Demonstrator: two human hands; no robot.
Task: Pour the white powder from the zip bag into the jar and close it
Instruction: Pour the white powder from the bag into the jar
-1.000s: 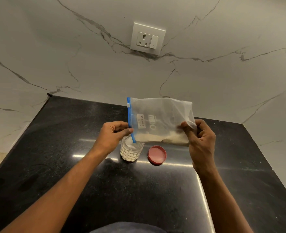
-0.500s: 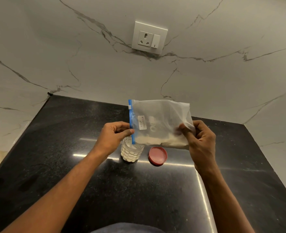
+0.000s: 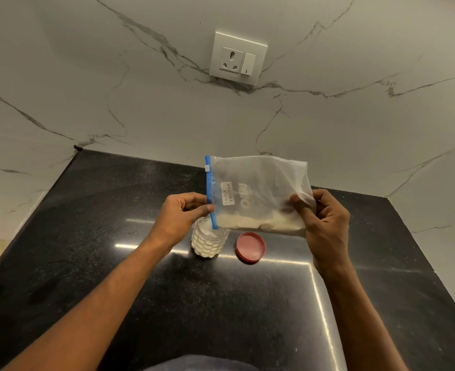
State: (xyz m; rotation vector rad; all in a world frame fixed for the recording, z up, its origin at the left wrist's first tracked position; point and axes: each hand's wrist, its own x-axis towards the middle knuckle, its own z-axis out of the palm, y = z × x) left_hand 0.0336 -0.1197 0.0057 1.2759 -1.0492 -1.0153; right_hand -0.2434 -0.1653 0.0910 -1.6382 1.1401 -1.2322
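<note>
A clear zip bag (image 3: 258, 188) with a blue zip strip hangs sideways above the black counter, its blue mouth edge pointing down-left over the jar. White powder lies along the bag's lower edge. My left hand (image 3: 179, 214) pinches the zip strip; my right hand (image 3: 321, 218) grips the bag's closed end. Under the zip corner stands a small textured glass jar (image 3: 209, 243), without its lid and holding white powder. Its red lid (image 3: 250, 247) lies flat on the counter just right of the jar.
The black stone counter (image 3: 167, 290) runs back to a white marble wall with a socket and switch plate (image 3: 238, 58). The counter's left edge drops off at the left; marble walls close the back and right.
The bag has stayed over the jar with only a slight shift; the powder has settled a little along its lower edge. Both hands keep their grip.
</note>
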